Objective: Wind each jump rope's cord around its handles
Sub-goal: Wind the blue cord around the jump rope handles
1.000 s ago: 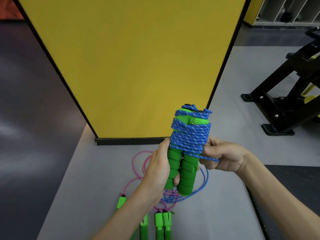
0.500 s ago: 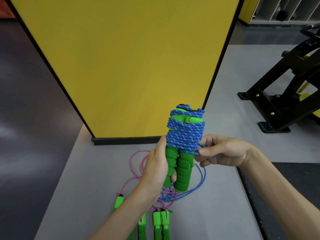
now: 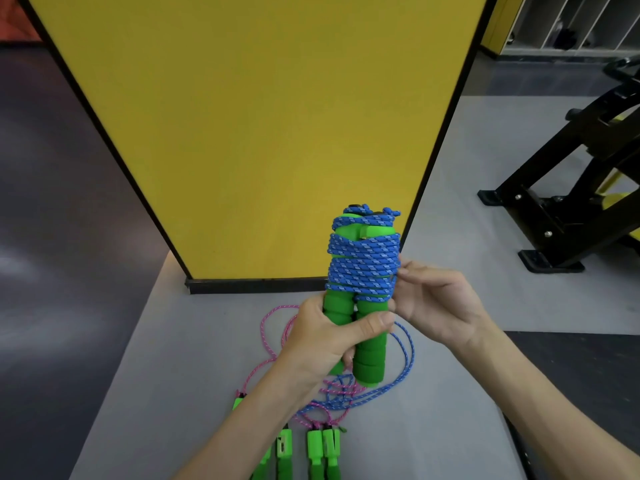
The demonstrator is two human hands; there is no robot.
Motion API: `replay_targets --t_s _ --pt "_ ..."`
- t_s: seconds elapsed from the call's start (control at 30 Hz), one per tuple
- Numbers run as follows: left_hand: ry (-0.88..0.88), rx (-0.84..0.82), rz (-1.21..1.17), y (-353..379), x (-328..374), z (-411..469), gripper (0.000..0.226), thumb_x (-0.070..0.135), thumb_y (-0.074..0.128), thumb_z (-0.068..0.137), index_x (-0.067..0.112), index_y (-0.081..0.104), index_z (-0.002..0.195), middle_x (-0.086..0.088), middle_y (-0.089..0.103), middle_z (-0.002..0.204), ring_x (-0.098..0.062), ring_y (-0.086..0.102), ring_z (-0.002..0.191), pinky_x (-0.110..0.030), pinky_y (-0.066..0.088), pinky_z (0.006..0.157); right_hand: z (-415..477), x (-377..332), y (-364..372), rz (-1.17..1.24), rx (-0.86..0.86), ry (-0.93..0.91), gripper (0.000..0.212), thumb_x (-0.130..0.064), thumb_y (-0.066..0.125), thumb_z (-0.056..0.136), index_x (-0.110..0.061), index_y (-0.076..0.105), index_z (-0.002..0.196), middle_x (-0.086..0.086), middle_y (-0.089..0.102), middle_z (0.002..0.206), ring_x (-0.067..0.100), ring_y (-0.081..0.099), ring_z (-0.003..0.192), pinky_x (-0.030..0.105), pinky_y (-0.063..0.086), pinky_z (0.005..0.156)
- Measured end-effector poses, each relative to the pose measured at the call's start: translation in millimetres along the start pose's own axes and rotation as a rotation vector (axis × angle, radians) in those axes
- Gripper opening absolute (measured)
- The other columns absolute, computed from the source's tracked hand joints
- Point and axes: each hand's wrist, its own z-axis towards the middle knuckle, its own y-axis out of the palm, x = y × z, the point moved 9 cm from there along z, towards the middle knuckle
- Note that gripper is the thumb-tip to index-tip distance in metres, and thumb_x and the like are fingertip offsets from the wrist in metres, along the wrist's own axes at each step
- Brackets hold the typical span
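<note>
My left hand [image 3: 332, 337] grips two green foam handles [image 3: 367, 344] held upright side by side. A blue cord [image 3: 363, 268] is wound in many turns round their upper half. My right hand [image 3: 436, 303] is at the right side of the winding, its fingertips pinching the blue cord there. A loose length of blue cord [image 3: 405, 368] hangs from the handles down to the grey floor. On the floor below lie a pink cord [image 3: 277, 323] in loops and several more green handles [image 3: 320, 452].
A yellow panel with a black frame [image 3: 263, 133] stands upright just behind the handles. Black gym equipment [image 3: 561, 202] stands at the right. Dark flooring [image 3: 52, 237] lies to the left of the grey mat [image 3: 194, 358].
My right hand rose from below the winding to its right side, and the loose cord between hand and handles shortened. My left thumb now lies across the front of the handles.
</note>
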Motion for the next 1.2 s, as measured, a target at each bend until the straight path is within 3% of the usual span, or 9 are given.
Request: replay_targets --t_s 0.07,0.13,0.27,0.43,0.53,0.7,0.93,1.07,1.2 --pt "0.008 0.014 -0.031 0 1 -1 0.034 0.022 0.079 0.066 -0.002 0.072 0.088 -0.029 0.067 0.082 -0.008 0.036 0.033 -0.015 0.034 0.036 1 1 1 -0.041 0.006 -0.051 0.035 -0.004 0.076 0.071 0.001 0.059 0.102 0.019 0.065 0.109 0.032 0.063 0.106 0.047 0.045 0.099" --pt "0.002 0.023 -0.068 -1 0 -2 0.038 0.023 0.076 0.067 -0.007 0.069 0.090 -0.019 0.071 0.078 -0.008 0.036 0.032 -0.014 0.034 0.036 4 2 3 0.030 -0.014 -0.053 0.050 -0.004 0.073 0.077 -0.001 0.043 0.116 0.024 0.063 0.113 0.035 0.062 0.108 0.048 0.047 0.097" --pt "-0.002 0.037 -0.087 -6 2 -2 0.020 0.026 0.083 0.067 0.011 0.072 0.071 -0.012 0.072 0.075 -0.008 0.035 0.032 -0.015 0.032 0.034 7 10 -9 -0.049 0.117 0.013 0.066 -0.015 0.072 0.083 -0.008 0.030 0.133 0.031 0.030 0.112 0.039 0.047 0.116 0.045 0.051 0.092" --pt "-0.001 0.063 -0.062 -5 -2 0 0.022 0.032 0.082 0.069 0.014 0.075 0.077 -0.013 0.072 0.076 -0.009 0.035 0.034 -0.016 0.033 0.036 1 7 -24 -0.143 0.336 0.052 0.036 -0.011 0.065 0.081 0.006 0.054 0.111 0.022 0.059 0.103 0.028 0.064 0.093 0.034 0.058 0.081" --pt "-0.006 0.116 -0.052 -7 -4 0 0.031 0.036 0.077 0.063 0.011 0.071 0.079 -0.012 0.072 0.073 -0.011 0.035 0.036 -0.017 0.033 0.037 -2 -2 -28 -0.105 0.445 0.037 0.008 0.000 0.047 0.090 0.001 0.054 0.089 0.009 0.060 0.072 0.014 0.065 0.063 0.024 0.058 0.062" --pt "-0.037 0.197 0.022 -11 -13 2 0.017 0.026 0.077 0.076 0.016 0.067 0.066 0.003 0.062 0.054 -0.012 0.039 0.040 -0.021 0.034 0.042 -11 -3 -30 0.084 0.572 0.038 0.030 0.015 0.027 0.088 -0.002 0.051 0.086 0.002 0.046 0.054 0.009 0.049 0.042 0.016 0.043 0.040" --pt "-0.060 0.321 0.156 -28 -22 7 0.018 0.025 0.077 0.079 0.012 0.068 0.071 -0.002 0.065 0.057 -0.014 0.047 0.043 -0.019 0.036 0.043 -16 -3 -18 0.202 0.577 0.024 0.006 0.009 0.061 0.068 0.006 0.066 0.065 0.013 0.058 0.081 0.017 0.062 0.055 0.027 0.056 0.057" --pt "-0.074 0.342 0.193 -34 -25 8 0.024 0.032 0.077 0.078 0.011 0.068 0.072 -0.013 0.070 0.067 -0.017 0.048 0.046 -0.023 0.039 0.047 -10 -6 -7 0.258 0.414 -0.019 0.060 0.018 0.085 0.037 0.009 0.065 0.093 0.015 0.067 0.092 0.027 0.069 0.092 0.034 0.056 0.082" --pt "-0.070 0.371 0.197 -37 -25 9 0.024 0.030 0.078 0.077 0.011 0.065 0.070 -0.006 0.059 0.057 -0.015 0.044 0.043 -0.021 0.038 0.044 -8 -1 5 0.100 0.308 0.009 0.054 0.012 0.085 0.047 0.000 0.065 0.095 0.012 0.066 0.116 0.025 0.062 0.114 0.036 0.049 0.094"
